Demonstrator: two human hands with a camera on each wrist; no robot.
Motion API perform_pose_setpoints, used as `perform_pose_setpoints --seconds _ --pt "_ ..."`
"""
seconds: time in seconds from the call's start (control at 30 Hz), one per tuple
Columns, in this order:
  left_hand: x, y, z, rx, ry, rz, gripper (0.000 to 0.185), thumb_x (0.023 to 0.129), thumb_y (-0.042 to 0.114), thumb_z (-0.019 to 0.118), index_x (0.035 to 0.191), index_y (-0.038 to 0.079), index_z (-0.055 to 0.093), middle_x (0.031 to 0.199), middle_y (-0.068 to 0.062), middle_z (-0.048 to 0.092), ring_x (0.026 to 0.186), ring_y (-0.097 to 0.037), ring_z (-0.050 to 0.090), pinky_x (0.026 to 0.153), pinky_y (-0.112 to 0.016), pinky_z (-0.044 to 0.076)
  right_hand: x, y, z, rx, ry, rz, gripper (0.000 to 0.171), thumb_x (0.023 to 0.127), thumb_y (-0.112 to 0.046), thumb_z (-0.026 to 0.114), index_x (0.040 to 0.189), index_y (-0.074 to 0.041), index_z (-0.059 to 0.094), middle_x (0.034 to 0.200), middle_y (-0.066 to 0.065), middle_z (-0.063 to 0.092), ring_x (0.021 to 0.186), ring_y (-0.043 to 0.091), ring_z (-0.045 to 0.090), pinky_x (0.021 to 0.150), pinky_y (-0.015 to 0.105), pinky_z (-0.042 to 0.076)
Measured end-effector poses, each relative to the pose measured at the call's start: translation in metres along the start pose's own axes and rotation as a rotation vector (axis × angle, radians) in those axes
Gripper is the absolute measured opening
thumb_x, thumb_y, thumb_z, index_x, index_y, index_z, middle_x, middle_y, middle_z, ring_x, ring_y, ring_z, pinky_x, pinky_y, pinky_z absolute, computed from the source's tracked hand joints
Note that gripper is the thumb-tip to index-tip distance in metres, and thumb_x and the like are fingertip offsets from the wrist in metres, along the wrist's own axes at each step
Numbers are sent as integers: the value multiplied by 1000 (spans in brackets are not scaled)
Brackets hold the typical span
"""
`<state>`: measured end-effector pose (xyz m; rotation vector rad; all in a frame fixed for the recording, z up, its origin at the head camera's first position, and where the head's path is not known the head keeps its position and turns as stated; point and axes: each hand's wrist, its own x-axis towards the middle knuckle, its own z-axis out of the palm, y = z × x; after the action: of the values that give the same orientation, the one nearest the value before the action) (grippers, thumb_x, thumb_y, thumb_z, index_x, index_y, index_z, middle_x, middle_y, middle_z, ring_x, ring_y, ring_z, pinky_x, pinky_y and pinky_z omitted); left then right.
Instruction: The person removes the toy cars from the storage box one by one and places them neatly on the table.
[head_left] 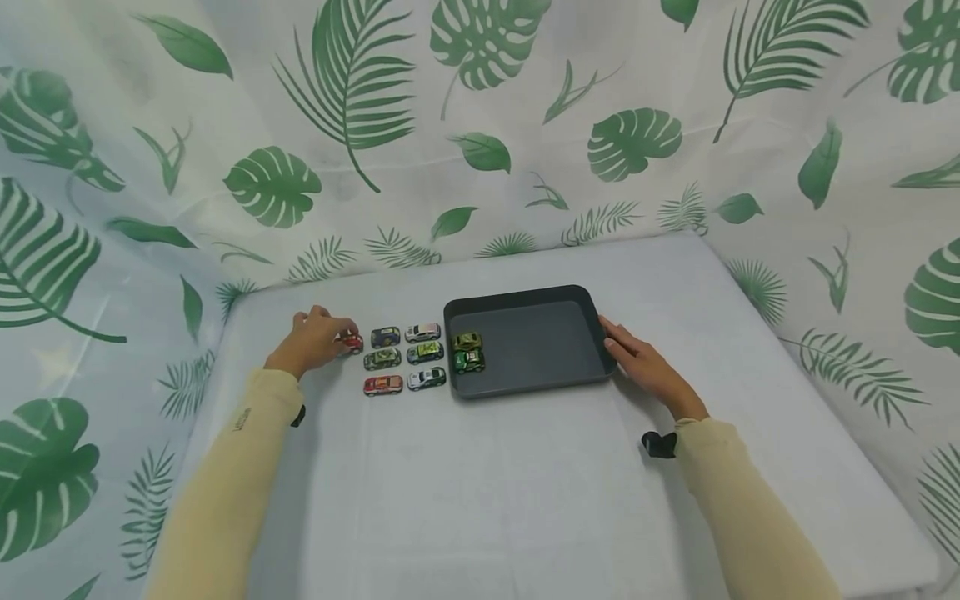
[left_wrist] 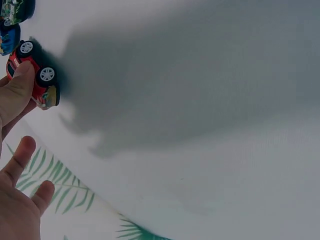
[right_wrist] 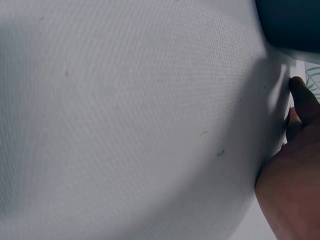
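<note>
The left hand [head_left: 315, 337] is at the left end of a group of toy cars on the counter [head_left: 480, 483]. Its fingers are curled around a small red car [head_left: 351, 341], and in the left wrist view the thumb presses on the side of this red car [left_wrist: 35, 75], whose two white wheels are visible. The car is at the level of the counter surface; I cannot tell if the wheels touch it.

Just beside the red car, to its right, six other cars stand in two columns. In the far row there are a dark blue car [head_left: 386, 336] and a silver car [head_left: 423, 332]. In the middle row there are a camouflage green car [head_left: 382, 358] and a grey-green car [head_left: 425, 352]. In the near row there are a red-orange car [head_left: 383, 384] and a white car [head_left: 427, 378].

A dark grey tray [head_left: 547, 385] lies to the right of the cars, near them. Inside it, against the left wall, two cars stand one behind the other: an olive car [head_left: 467, 340] and a green and white car [head_left: 469, 360].

The right hand [head_left: 645, 362] rests flat on the counter with straight fingers, and the fingertips touch the right rim of the tray. It grips nothing. Both arms wear pale yellow sleeves [head_left: 225, 483]. A cloth with green leaves [head_left: 480, 125] hangs behind the counter.
</note>
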<state>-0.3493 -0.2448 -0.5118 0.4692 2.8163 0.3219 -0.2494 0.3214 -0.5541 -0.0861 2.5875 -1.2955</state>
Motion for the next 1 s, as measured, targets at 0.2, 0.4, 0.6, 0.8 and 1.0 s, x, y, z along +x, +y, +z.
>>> perform_pose_setpoints --seconds 0.2,0.4,0.6,0.8,1.0 --pt "2 -2 6 18 5 -3 32 102 7 75 133 12 73 132 -27 59 135 -51 42 113 -71 30 0 -3 1 9 0 -6 61 118 -36 44 173 -20 23 177 12 17 163 41 3 127 64 7" --pt "3 -2 4 9 -5 37 34 103 10 74 136 9 70 127 -20 68 137 -49 42 115 -70 26 -1 -3 -1 19 -3 -4 61 118 -36 43 173 -21 22 177 11 16 163 40 1 127 64 6" --pt "6 7 -7 -181 35 55 50 105 21 71 151 6 58 140 -22 65 142 -50 40 116 -73 25 -1 -2 -2 2 1 10 61 118 -37 42 173 -20 22 177 11 16 163 40 2 127 63 7" --pt "14 32 -10 -462 111 64 60 105 34 71 158 12 52 152 -18 59 150 -43 40 119 -68 30 -1 0 -3 9 2 15 61 118 -39 42 173 -22 22 177 12 15 163 40 2 126 64 6" --pt "24 70 -3 -657 143 133 58 105 35 72 156 13 55 151 -12 60 153 -36 38 121 -63 30 0 1 -1 12 1 12 61 117 -39 43 173 -21 23 177 11 16 163 39 3 127 64 6"
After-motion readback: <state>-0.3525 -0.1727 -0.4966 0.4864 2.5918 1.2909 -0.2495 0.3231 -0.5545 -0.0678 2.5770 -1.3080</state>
